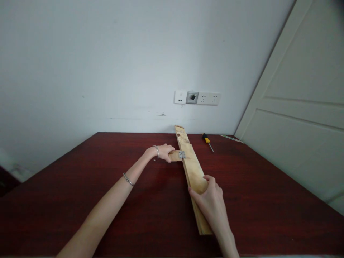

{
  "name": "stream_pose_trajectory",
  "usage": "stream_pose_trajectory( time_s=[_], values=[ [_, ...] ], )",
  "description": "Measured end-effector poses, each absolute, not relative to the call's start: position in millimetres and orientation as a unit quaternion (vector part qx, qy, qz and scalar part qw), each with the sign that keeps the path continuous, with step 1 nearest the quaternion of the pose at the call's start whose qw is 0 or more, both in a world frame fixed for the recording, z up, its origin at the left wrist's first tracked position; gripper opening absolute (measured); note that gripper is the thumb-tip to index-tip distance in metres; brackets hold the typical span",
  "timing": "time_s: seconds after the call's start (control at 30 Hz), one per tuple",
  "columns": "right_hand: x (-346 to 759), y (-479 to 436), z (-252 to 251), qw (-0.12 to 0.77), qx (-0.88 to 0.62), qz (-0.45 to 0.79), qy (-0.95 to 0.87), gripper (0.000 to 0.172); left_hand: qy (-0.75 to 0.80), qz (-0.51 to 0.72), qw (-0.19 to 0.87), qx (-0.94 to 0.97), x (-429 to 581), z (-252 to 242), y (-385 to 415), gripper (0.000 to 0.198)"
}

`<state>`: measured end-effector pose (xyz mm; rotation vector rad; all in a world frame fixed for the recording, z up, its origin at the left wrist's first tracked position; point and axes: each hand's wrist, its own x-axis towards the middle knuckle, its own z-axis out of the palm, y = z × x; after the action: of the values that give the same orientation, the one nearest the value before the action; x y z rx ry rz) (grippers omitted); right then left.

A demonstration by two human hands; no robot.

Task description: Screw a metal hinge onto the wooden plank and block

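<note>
A long pale wooden plank (191, 164) lies on the dark red table (107, 200), running from the far edge toward me. A small wooden block (175, 156) is joined to the plank's left side by a silver hinge (182, 154). My left hand (164, 151) is closed around that block, with bracelets on the wrist and forearm. My right hand (210, 202) grips the nearer part of the plank, thumb on its left edge and fingers over the top.
A yellow-handled screwdriver (208, 141) lies on the table to the right of the plank's far end. A thin strip (231, 138) rests at the far right corner. Wall sockets (197, 98) sit above the table; a white door (301, 118) stands at right.
</note>
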<state>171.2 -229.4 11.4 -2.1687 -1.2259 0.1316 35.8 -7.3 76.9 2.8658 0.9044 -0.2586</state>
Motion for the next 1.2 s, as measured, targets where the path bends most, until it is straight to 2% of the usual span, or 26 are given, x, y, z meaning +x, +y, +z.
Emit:
stream_pose_trajectory(
  time_s=[0.23,0.47,0.97,1.2],
  values=[
    [123.4,-218.6,12.4,0.282,-0.822,0.101,-0.485,0.054,0.354,-0.108,0.111,0.922,-19.3,63.4,9.3,0.059],
    [105.4,-213.8,13.8,0.257,-0.826,0.084,-0.494,0.05,0.348,-0.069,0.197,0.914,-37.4,52.0,19.8,0.059],
    [102.3,-211.5,12.7,0.251,-0.826,0.077,-0.498,0.045,0.354,-0.081,0.155,0.919,-35.1,48.2,19.9,0.065],
    [102.1,-210.3,11.8,0.245,-0.828,0.063,-0.5,0.044,0.354,-0.083,0.182,0.914,-36.4,44.9,23.1,0.065]
  ],
)
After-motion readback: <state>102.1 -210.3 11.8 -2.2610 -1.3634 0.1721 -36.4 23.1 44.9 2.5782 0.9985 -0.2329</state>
